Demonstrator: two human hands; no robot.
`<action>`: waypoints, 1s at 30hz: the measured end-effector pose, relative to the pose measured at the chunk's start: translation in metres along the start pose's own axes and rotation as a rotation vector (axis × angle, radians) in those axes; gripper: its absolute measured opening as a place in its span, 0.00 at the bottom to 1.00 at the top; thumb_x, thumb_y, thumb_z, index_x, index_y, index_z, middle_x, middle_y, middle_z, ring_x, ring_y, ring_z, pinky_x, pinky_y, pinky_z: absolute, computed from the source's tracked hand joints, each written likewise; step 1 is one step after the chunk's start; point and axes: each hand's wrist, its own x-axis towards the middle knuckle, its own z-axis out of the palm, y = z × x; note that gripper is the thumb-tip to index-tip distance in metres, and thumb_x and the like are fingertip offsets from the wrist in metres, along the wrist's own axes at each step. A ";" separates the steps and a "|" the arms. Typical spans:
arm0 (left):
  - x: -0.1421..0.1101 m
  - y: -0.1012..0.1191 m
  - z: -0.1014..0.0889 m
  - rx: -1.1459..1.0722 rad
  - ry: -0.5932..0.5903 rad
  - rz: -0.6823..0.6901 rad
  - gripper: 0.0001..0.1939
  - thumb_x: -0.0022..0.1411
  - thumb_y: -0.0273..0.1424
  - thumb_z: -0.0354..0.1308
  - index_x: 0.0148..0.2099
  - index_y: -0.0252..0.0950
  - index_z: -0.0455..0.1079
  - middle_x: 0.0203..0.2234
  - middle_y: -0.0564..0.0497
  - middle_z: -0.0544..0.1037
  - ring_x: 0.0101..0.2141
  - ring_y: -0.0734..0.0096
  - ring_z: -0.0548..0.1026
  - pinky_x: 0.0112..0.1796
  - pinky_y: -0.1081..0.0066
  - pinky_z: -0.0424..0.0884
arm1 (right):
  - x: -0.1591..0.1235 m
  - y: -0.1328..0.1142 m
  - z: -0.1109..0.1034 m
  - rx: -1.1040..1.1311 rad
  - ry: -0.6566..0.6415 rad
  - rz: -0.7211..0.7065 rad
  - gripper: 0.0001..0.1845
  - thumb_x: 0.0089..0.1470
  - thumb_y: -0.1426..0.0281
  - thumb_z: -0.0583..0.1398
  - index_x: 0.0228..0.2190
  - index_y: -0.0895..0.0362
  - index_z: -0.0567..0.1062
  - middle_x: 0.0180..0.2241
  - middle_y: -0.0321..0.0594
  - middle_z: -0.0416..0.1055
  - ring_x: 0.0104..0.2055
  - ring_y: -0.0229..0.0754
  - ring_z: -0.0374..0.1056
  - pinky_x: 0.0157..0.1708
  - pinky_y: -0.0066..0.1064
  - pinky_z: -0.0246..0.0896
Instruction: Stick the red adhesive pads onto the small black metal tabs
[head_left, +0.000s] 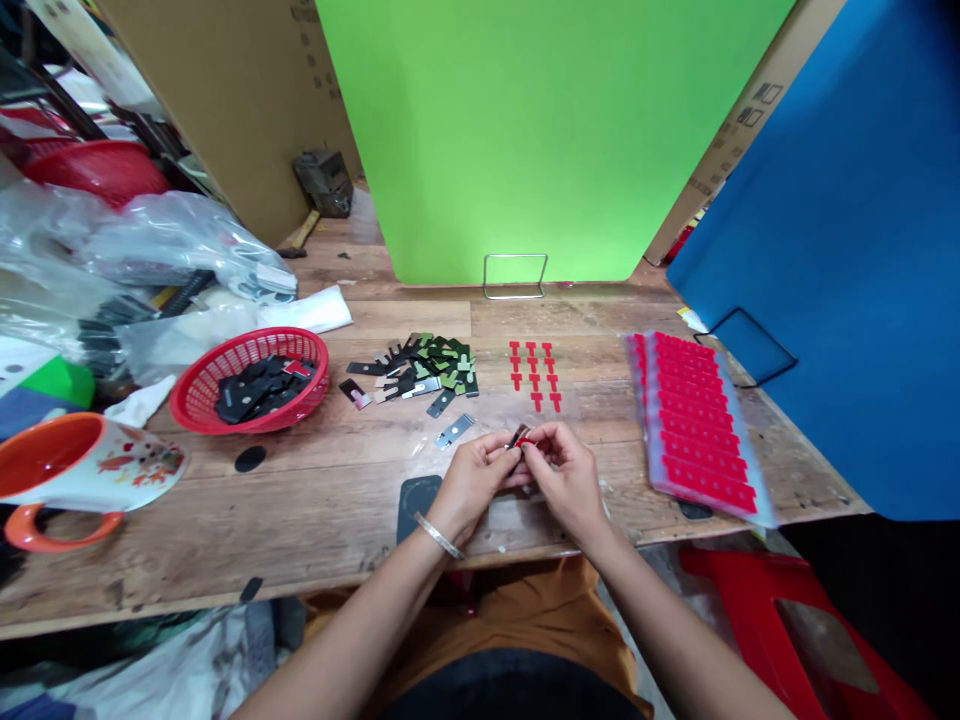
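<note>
My left hand (475, 477) and my right hand (564, 472) meet just above the near edge of the wooden table (315, 510). Together they pinch one small part with a red sticker (521, 439) between the fingertips. Beyond them lie rows of small red T-shaped stickers (534, 374). A pile of dark and green flat parts (424, 368) lies to the left of the stickers. One silvery flat part (455, 431) lies apart, close to my left hand.
A red basket (214, 375) holding black parts stands at the left, an orange and white mug (79, 468) nearer. A stack of red sticker sheets (697, 425) lies at the right. Green (540, 130) and blue (847, 270) boards stand behind; plastic bags (142, 250) crowd the far left.
</note>
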 end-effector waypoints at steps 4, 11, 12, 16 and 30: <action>0.000 -0.002 0.002 0.018 0.060 0.054 0.14 0.50 0.30 0.62 0.40 0.30 0.73 0.32 0.46 0.79 0.31 0.67 0.77 0.35 0.68 0.74 | -0.006 -0.008 0.000 -0.073 0.012 -0.055 0.05 0.53 0.69 0.56 0.34 0.55 0.70 0.30 0.38 0.70 0.29 0.38 0.66 0.28 0.28 0.61; 0.000 -0.004 0.002 0.042 0.023 0.043 0.16 0.50 0.33 0.63 0.41 0.31 0.73 0.32 0.47 0.79 0.29 0.68 0.77 0.34 0.70 0.73 | 0.001 -0.012 -0.001 -0.159 0.147 -0.134 0.04 0.52 0.70 0.56 0.30 0.55 0.71 0.42 0.45 0.62 0.44 0.44 0.62 0.34 0.31 0.62; 0.000 -0.004 0.001 0.046 0.019 0.038 0.16 0.50 0.33 0.63 0.42 0.31 0.73 0.31 0.47 0.79 0.28 0.68 0.77 0.34 0.69 0.73 | 0.002 -0.011 -0.001 -0.146 0.137 -0.121 0.04 0.52 0.71 0.56 0.30 0.55 0.71 0.41 0.45 0.62 0.43 0.44 0.62 0.34 0.31 0.62; -0.001 -0.005 0.001 0.039 0.016 0.026 0.17 0.51 0.34 0.62 0.43 0.31 0.72 0.30 0.47 0.79 0.28 0.68 0.77 0.35 0.69 0.73 | 0.004 -0.009 -0.001 -0.103 0.119 -0.087 0.03 0.52 0.71 0.56 0.29 0.55 0.70 0.39 0.43 0.63 0.41 0.42 0.63 0.33 0.29 0.61; -0.005 -0.006 0.004 0.033 0.043 0.071 0.17 0.50 0.33 0.62 0.42 0.31 0.72 0.29 0.48 0.78 0.29 0.68 0.77 0.33 0.70 0.73 | 0.006 -0.012 0.001 -0.083 0.125 -0.050 0.02 0.50 0.71 0.58 0.27 0.55 0.70 0.33 0.39 0.64 0.33 0.38 0.62 0.28 0.28 0.60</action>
